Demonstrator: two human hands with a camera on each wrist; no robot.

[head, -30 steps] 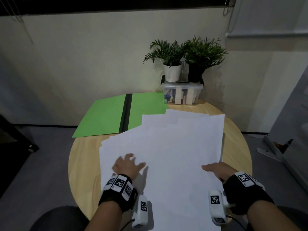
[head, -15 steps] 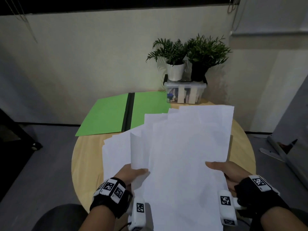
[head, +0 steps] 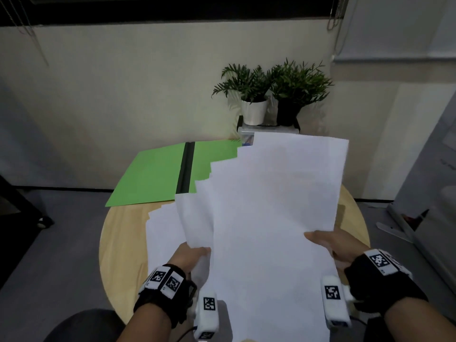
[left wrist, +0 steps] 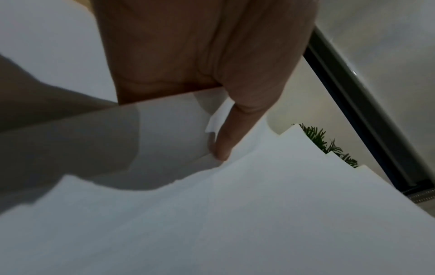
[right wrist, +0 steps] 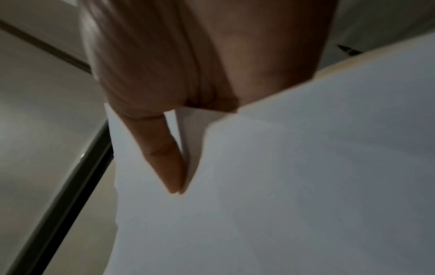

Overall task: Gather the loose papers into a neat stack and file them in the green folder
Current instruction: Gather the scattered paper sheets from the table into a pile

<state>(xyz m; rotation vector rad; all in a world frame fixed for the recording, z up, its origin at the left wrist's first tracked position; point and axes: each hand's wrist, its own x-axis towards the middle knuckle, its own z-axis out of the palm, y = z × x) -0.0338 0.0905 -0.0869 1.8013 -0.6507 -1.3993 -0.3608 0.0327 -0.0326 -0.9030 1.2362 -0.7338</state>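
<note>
office | round wooden table | green folder | potted plants

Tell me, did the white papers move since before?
Yes. The papers rose off the table; their top edge now covers the clear box under the plants.

Two hands are seen: left hand, right hand. One green folder, two potted plants, upper right. Papers can't be counted exactly.

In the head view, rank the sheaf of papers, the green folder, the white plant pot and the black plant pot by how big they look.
1. Sheaf of papers: largest, though held up nearer the camera.
2. Green folder: open flat, partly hidden by the papers.
3. White plant pot and black plant pot: smallest; they look alike, so unranked.
</note>
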